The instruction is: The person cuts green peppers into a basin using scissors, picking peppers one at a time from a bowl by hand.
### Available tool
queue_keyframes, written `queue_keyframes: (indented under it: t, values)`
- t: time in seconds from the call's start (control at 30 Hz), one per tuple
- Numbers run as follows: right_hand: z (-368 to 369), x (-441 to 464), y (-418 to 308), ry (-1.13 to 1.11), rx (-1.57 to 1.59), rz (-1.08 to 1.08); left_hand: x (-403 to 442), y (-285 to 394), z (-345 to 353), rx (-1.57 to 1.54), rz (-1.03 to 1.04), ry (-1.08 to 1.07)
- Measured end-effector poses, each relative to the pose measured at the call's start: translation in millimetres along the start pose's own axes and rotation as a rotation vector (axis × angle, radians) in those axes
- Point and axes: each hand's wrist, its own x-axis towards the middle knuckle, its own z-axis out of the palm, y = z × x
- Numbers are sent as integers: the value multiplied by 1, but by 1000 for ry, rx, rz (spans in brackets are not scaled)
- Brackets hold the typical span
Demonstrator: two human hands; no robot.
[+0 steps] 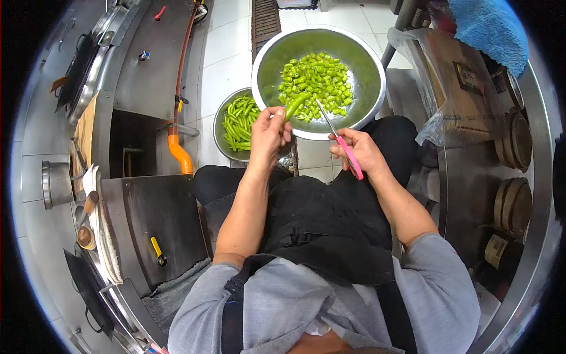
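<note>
My left hand (271, 131) pinches a green chili pepper (296, 105) by one end, its other end over the near part of a large steel bowl (262, 71). In that bowl lies a heap of cut green pepper pieces (315, 79). Pink-handled scissors (349, 156) are gripped in my right hand (361, 151), with their blades pointing up and left over the bowl's near rim. The blades are near the pepper but apart from it. Left of the big bowl, a smaller steel bowl (220, 131) holds several whole green peppers (240, 121).
Steel kitchen equipment with an orange pipe (178, 152) stands on the left. At the right, a shelf holds a cardboard box (457, 88) in clear plastic, under a blue towel (492, 29). A floor drain grate (265, 23) runs beyond the bowls across white tiles (227, 53).
</note>
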Motion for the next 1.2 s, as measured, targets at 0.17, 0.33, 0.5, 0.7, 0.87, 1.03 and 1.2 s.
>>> queue_keyframes:
  t: [0.17, 0.33, 0.5, 0.7, 0.87, 1.03, 1.2]
  values:
    - [2, 2, 6, -17, -7, -24, -10, -5, 26, 16, -76, -170]
    - [-1, 2, 8, 32, 16, -89, -11, -16, 31, 62, -102, -257]
    - [-4, 2, 1, 39, 52, -16, -7, -13, 27, 53, -115, -275]
    - [-2, 3, 3, 27, -2, 4, 3, -9, 16, 17, 1, -155]
    - [5, 1, 6, 18, -25, -80, -2, -2, 25, 127, 24, -199]
    - [0, 3, 10, 24, -21, -94, -5, -12, 30, 235, 88, -253]
    - [1, -1, 1, 20, 10, -14, -4, -8, 25, 267, 55, -264]
